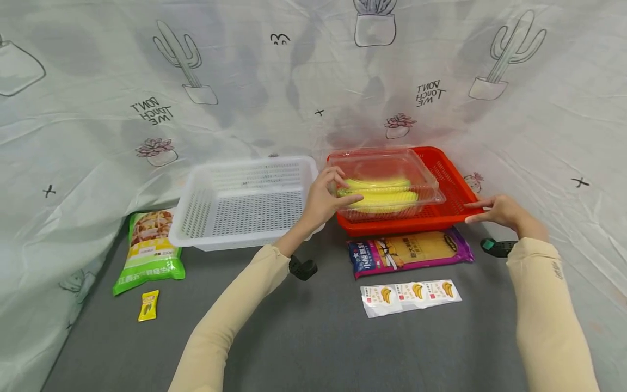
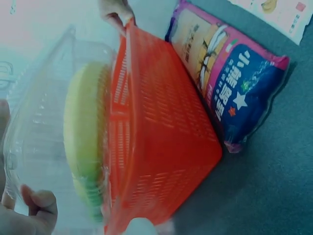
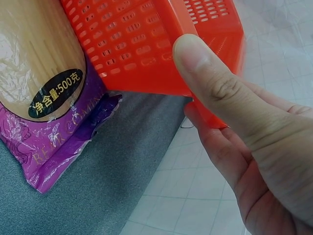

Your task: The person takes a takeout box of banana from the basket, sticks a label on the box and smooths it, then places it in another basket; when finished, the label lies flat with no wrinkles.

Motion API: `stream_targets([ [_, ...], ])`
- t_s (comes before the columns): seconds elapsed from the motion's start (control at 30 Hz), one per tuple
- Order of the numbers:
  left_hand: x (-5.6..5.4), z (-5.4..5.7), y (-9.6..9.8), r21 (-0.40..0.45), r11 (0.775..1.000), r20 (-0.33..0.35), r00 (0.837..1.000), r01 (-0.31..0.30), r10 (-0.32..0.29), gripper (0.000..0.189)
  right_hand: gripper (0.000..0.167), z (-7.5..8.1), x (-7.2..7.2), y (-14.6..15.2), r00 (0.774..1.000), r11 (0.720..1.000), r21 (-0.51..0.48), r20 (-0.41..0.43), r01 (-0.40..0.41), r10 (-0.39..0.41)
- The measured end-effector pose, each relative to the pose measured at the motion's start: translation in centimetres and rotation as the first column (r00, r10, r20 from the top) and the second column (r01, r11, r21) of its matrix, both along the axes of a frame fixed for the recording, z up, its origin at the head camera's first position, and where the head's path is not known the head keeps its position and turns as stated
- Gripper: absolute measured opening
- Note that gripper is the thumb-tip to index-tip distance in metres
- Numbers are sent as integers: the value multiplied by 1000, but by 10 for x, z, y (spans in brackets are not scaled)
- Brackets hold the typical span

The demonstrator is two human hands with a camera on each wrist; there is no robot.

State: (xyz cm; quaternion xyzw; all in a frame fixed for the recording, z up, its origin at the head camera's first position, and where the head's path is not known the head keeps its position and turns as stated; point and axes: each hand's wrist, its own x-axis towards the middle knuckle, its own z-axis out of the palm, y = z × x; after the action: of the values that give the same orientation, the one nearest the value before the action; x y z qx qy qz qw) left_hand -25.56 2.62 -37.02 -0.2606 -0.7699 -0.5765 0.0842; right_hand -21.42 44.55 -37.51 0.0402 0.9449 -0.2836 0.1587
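Observation:
A clear plastic box (image 1: 387, 163) with yellow bananas (image 1: 384, 200) inside sits tilted in the red basket (image 1: 416, 223), its left end over the rim. At that end, my left hand (image 1: 323, 200) grips the box, thumb in front and fingers toward the back; the left wrist view shows the thumb and a bent finger against the clear plastic (image 2: 44, 147). My right hand (image 1: 509, 212) pinches the red basket's right front rim, thumb on top and fingers underneath, as seen close up in the right wrist view.
Before the red basket lies a purple-and-blue noodle packet (image 1: 413, 251), then a strip of banana stickers (image 1: 410, 297). A white basket (image 1: 230, 239) stands left. Farther left are a green food bag (image 1: 152, 247) and a small yellow packet (image 1: 148, 305). A printed curtain (image 1: 274, 71) hangs behind.

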Motion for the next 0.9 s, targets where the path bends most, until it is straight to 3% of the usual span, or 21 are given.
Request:
stream_targets([
  [0.47,29,13,-37,-20,999,47,998,-47,48,31,77,-4,-1,-3,1000,999,-35,24,15,-15],
  [0.9,66,22,-71,2,999,103,993,-49,48,29,76,-3,2,3,1000,1000,-22,17,-11,12],
])
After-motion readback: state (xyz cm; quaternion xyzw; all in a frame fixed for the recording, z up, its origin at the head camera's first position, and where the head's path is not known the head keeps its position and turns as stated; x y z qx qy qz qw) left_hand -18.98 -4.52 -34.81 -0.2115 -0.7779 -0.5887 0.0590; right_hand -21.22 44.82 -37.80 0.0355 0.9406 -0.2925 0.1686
